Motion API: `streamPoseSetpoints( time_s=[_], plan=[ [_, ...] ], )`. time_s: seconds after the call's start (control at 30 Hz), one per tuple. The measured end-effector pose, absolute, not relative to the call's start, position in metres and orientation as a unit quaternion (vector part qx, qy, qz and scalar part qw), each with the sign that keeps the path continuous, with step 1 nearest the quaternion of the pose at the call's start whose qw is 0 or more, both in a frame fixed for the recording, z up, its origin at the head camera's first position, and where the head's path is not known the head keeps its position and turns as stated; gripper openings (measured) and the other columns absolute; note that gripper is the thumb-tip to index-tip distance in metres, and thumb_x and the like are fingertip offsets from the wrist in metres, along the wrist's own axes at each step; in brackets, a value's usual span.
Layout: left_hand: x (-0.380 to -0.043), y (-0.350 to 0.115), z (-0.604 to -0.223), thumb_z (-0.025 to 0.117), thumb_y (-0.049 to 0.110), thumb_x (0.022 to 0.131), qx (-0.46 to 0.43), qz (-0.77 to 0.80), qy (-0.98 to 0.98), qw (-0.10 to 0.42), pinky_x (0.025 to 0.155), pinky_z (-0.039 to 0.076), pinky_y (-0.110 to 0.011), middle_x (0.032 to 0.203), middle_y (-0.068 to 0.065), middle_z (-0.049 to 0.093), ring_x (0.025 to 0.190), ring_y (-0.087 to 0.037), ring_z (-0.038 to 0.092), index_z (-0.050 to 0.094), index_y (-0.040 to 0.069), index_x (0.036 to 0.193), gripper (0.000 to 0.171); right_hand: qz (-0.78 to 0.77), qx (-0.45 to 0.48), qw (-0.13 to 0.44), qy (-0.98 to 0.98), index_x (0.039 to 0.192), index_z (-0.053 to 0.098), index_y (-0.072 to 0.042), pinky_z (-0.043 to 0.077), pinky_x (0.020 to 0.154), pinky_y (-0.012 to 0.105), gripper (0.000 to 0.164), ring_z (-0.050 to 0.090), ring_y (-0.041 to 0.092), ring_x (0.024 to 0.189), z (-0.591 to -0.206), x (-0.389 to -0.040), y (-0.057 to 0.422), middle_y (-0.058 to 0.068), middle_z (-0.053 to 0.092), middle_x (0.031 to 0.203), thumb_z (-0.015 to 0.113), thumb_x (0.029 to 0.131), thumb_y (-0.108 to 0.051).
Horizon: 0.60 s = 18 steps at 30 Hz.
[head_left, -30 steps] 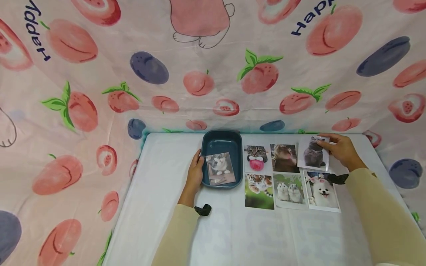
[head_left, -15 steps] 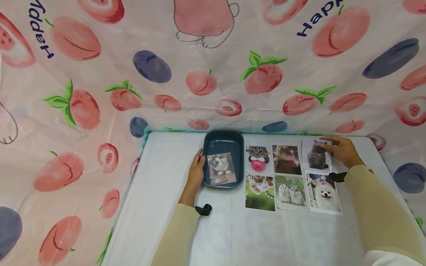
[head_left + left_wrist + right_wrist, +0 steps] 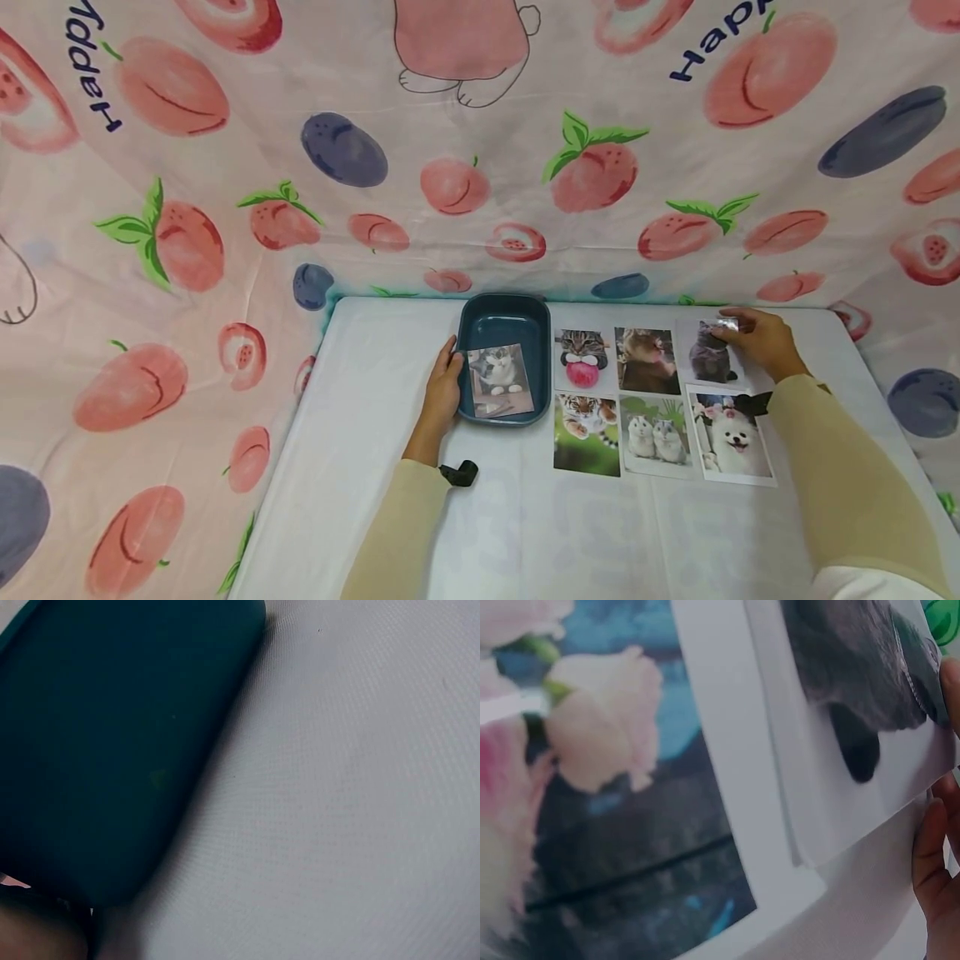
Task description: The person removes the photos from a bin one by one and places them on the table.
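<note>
My left hand (image 3: pixel 442 392) grips the left side of a dark teal tray (image 3: pixel 538 333), thumb at the rim. A kitten photo card (image 3: pixel 498 379) lies inside. In the left wrist view, the tray's smooth outside (image 3: pixel 127 750) fills the upper left. My right hand (image 3: pixel 765 337) pinches the upper right corner of a grey cat photo card (image 3: pixel 711 354). That card's held edge is raised, thumb on its face and fingers behind, as the right wrist view of the card (image 3: pixel 862 667) shows. Just below it lies a white dog photo card (image 3: pixel 735 442).
Left of the held card are a brown animal photo (image 3: pixel 647 360) and a tabby cat photo (image 3: pixel 581 358). The front row has a tiger cub photo (image 3: pixel 587 437) and a hamster photo (image 3: pixel 655 437). A fruit-print curtain (image 3: pixel 480 167) stands behind the white table (image 3: pixel 510 517).
The grey cat card has come down closer to the back row and now tilts, with glare near its top edge. My right hand shifts slightly left with it. My left hand stays on the tray.
</note>
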State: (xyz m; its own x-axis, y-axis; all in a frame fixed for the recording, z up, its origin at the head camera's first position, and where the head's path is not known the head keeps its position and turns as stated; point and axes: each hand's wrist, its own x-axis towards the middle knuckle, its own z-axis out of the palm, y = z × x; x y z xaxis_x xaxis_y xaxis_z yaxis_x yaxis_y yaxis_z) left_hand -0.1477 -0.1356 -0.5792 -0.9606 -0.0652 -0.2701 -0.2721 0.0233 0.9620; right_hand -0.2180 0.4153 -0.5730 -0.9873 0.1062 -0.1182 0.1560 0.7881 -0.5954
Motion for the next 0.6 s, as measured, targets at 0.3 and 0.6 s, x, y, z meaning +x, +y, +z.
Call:
streamPoseSetpoints(
  time_s=[0.3, 0.6],
  plan=[
    [-0.148, -0.135, -0.579, 0.042, 0.038, 0.110, -0.128, 0.695, 0.703, 0.081, 0.128, 0.016, -0.049, 0.169, -0.004, 0.027, 0.158, -0.026, 0.019, 0.034, 0.033, 0.160, 0.051, -0.308, 0.085, 0.065, 0.945, 0.142, 0.055, -0.001, 0.036, 0.104, 0.069, 0.066, 0.047, 0.050, 0.126, -0.566, -0.213, 0.409, 0.033, 0.051, 0.140, 0.067, 0.097, -0.048],
    [-0.147, -0.135, -0.577, 0.042, 0.037, 0.110, -0.126, 0.699, 0.699, 0.080, 0.128, 0.017, -0.049, 0.169, -0.004, 0.027, 0.158, -0.026, 0.020, 0.033, 0.032, 0.160, 0.051, -0.349, 0.056, 0.017, 0.935, 0.145, 0.055, -0.005, 0.051, 0.091, 0.058, 0.067, 0.049, 0.048, 0.129, -0.550, -0.214, 0.388, 0.028, 0.052, 0.146, 0.063, 0.098, -0.052]
  ],
)
